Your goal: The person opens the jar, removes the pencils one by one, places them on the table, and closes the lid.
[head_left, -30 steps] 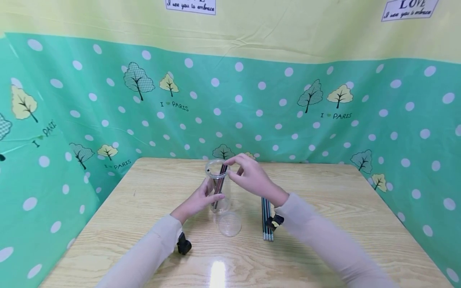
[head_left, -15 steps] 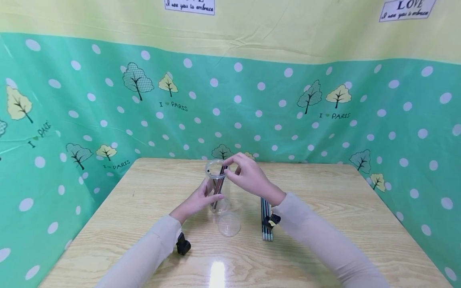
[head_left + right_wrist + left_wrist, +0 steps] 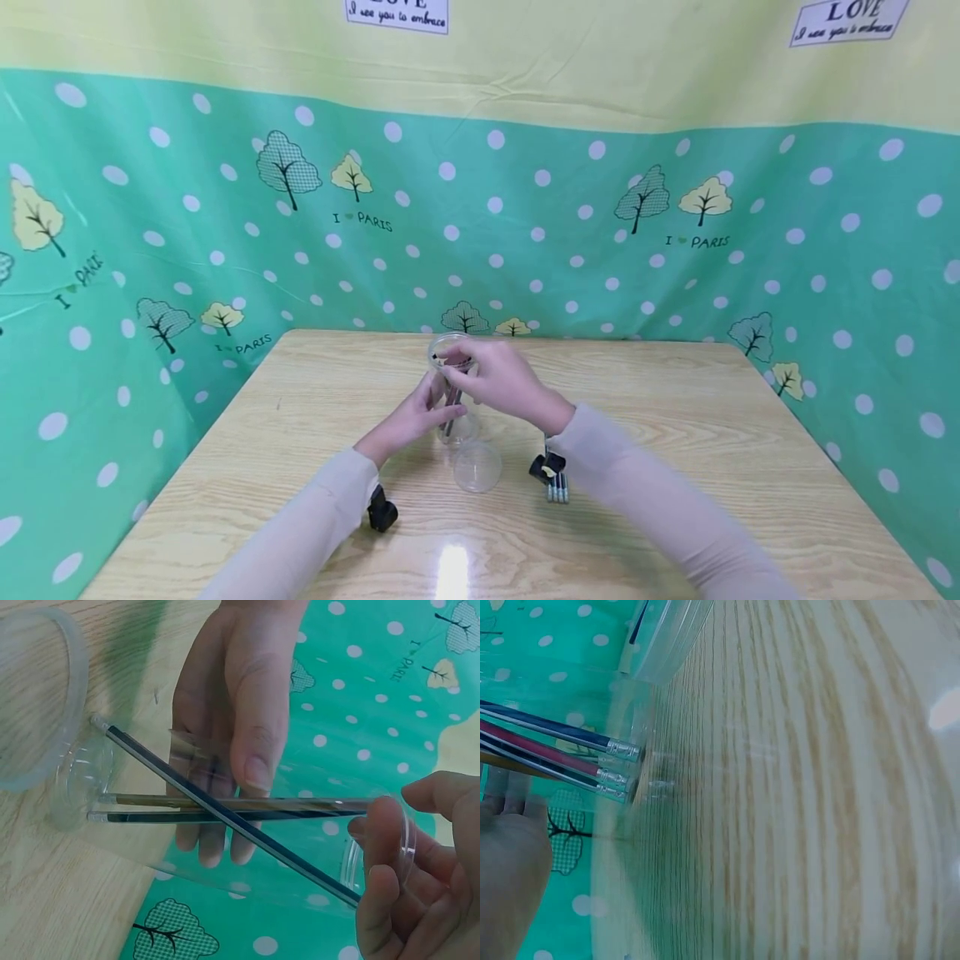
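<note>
A clear plastic jar point(image 3: 459, 423) stands tilted on the table. My left hand point(image 3: 416, 415) grips its side, fingers behind and thumb in front. Through its wall several pencils point(image 3: 562, 754) show in the left wrist view, silver-ferruled ends down at the base. They cross one another in the right wrist view, where a dark pencil point(image 3: 232, 814) runs diagonally. My right hand point(image 3: 506, 382) is over the jar's mouth, fingers bent and spread at the rim around the pencils' upper ends. Thumb and index finger stand apart; the fingers hide part of the opening.
A round clear lid point(image 3: 477, 467) lies on the table in front of the jar. To its right lie several dark pencils point(image 3: 557, 490) side by side, partly covered by my right wrist's camera point(image 3: 547, 468). A dotted green curtain point(image 3: 480, 217) hangs behind the wooden table point(image 3: 322, 383).
My right hand has shifted left and slightly down, from the right side of the rim to across the mouth of the jar. My left hand and the jar stay in place.
</note>
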### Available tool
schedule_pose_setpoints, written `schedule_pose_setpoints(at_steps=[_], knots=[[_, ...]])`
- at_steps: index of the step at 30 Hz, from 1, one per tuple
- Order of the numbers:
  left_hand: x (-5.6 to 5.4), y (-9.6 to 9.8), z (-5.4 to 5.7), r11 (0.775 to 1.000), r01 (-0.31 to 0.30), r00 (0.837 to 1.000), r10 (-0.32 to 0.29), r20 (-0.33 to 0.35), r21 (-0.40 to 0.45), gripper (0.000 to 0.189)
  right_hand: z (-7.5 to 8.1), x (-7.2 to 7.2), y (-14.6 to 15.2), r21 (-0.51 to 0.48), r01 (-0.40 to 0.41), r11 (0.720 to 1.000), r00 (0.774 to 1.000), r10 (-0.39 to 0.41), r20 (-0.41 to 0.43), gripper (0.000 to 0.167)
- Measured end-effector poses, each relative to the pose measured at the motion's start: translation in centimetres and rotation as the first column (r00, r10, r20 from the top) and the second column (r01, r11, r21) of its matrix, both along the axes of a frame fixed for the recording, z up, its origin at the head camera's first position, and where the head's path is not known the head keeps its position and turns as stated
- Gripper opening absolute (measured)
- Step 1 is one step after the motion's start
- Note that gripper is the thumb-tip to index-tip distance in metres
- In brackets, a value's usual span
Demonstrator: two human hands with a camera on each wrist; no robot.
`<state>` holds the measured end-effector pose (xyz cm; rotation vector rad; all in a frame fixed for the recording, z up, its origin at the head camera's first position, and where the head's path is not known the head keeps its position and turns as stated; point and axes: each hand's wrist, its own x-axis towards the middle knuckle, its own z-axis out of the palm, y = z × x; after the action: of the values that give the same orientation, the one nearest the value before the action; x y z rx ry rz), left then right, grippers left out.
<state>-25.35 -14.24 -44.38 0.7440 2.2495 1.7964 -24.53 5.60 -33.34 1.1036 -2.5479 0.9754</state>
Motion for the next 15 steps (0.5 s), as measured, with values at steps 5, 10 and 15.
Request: schedule_pose_setpoints(at_steps=[5,10,15], knots=[[-0.09,-0.08,-0.12,1.000,-0.001,1.000,0.001,-0.008,-0.001,0.075,-0.16,0.30,-0.37,0.009,0.032,0.999,0.999,-0.032,0.029,0.029],[-0.10,-0.09,-0.14,1.000,0.001,1.000,-0.001,-0.012,-0.008,0.076,-0.22,0.31,-0.69,0.012,0.062,0.998,0.998,-0.062,-0.002,0.027],[-0.02,-0.11,0.00,1.000,0.004,1.000,-0.004,-0.006,-0.006,0.078,-0.35,0.17,-0.97,0.011,0.092,0.996,0.994,-0.091,-0.061,0.021]])
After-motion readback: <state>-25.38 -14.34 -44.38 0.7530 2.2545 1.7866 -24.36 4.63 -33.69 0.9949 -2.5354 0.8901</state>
